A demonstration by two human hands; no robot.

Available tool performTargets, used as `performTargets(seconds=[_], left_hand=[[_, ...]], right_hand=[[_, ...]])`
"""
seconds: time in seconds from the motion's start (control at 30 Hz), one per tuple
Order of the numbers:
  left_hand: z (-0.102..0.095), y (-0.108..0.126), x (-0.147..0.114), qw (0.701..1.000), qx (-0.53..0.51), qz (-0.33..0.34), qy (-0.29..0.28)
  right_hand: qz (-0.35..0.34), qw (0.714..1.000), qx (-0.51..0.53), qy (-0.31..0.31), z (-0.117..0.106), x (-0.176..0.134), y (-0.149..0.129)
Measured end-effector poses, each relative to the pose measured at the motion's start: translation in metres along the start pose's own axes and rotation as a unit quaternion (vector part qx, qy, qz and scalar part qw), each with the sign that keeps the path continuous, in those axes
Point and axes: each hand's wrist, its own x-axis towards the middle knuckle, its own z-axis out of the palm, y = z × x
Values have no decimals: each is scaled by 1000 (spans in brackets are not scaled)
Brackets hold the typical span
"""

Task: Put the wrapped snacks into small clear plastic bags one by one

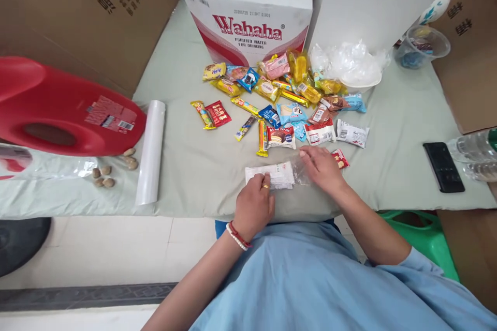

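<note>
Left hand: fingers curled, tips resting on the white packet; the hand (254,204) hides its own underside, so I cannot tell whether it pinches or only presses.
Right hand: fingers close together, laid on the right end of the clear film; whether the hand (322,168) grips is hidden.
White packet: the packet (282,171) lies flat on the near middle of the table (186,186), left of the film (301,172).
Weight: probably very light, so it should slide if pushed without a hold.
Stiffness: the packet looks thin and fairly flat, likely bendable; the film looks limp and wrinkled.
Surface: the film shines, so it may be slippery under dry fingers and could tear or stretch if tugged hard.
Where to hold: the packet's left end suits a flat press; the film's loose right edge suits a thumb-and-finger pinch.
Red sachet: just beyond the right wrist, the sachet (340,159) is partly covered.
Snacks: on the far side, a loose spread, with a pie packet (281,137) and a white snack (352,133) among the nearest.
Roll: well to the left, the roll (151,152) lies beside the red jug (66,108).
Phone: well to the right, the phone (443,167) lies near clear bottles (476,146).
</note>
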Motion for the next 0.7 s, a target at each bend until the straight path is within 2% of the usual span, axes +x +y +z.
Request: performTargets(seconds=[0.07,0.2,0.27,0.33,0.47,0.57,0.7], left_hand=[[3,1,-1,999,41,10,9],[8,7,0,995,98,17,3],[8,8,1,995,100,16,-7],[8,8,0,995,96,12,-15],[9,8,-1,997,76,10,-21],[13,9,-1,998,51,16,-24],[12,3,-4,999,3,21,-38]], right_hand=[[51,995,-80,-33,3,-1,-6],[62,985,-156,-44,14,-3,-22],[52,986,-142,-72,14,-6,-21],[45,990,-83,-101,9,-11,-14],[49,995,3,-82,-7,-19,-13],[64,993,-17,-97,-2,-14,-40],[34,986,-75,-146,28,5,-83]])
